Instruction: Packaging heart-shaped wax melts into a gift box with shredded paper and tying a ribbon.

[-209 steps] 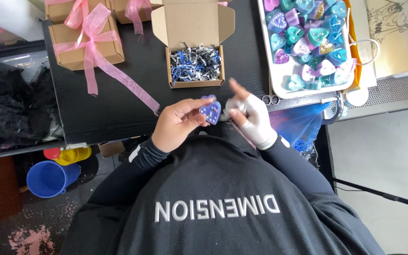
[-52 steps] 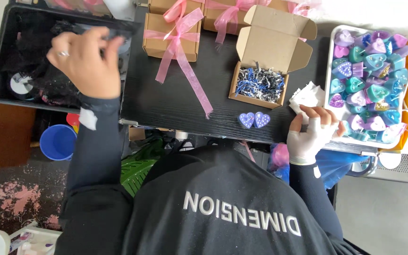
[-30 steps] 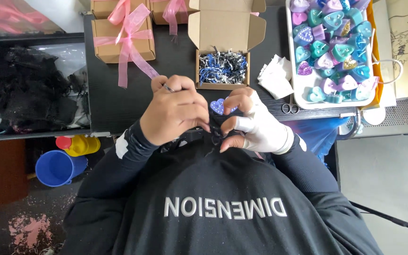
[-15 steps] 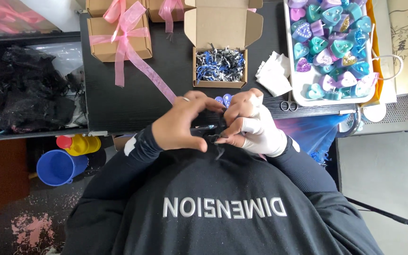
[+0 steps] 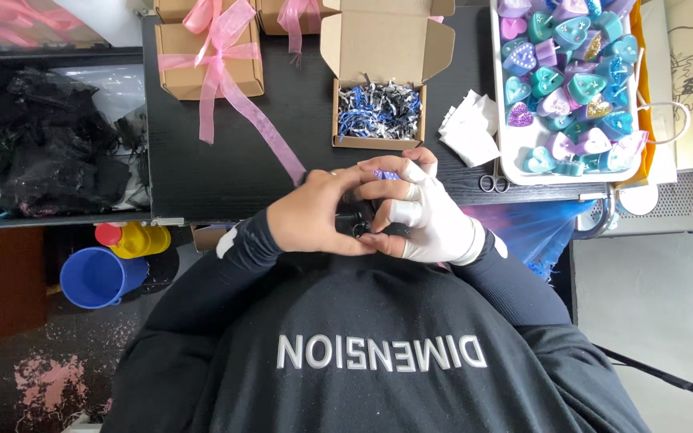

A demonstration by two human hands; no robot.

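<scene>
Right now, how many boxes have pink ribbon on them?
3 show. One whole box sits left of the open box; two more are cut off at the top edge. More may be hidden.

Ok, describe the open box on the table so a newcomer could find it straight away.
Start at the black table and look along its far edge, left of the white tray of heart shapes. The open cardboard box sits there, just beyond the two hands. Unlike the ribbon-tied boxes beside it, its flaps stand open, showing blue, black and white shredded paper.

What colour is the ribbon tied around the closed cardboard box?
Pink. The ribbon on the closed cardboard box shows best in the head view.
</scene>
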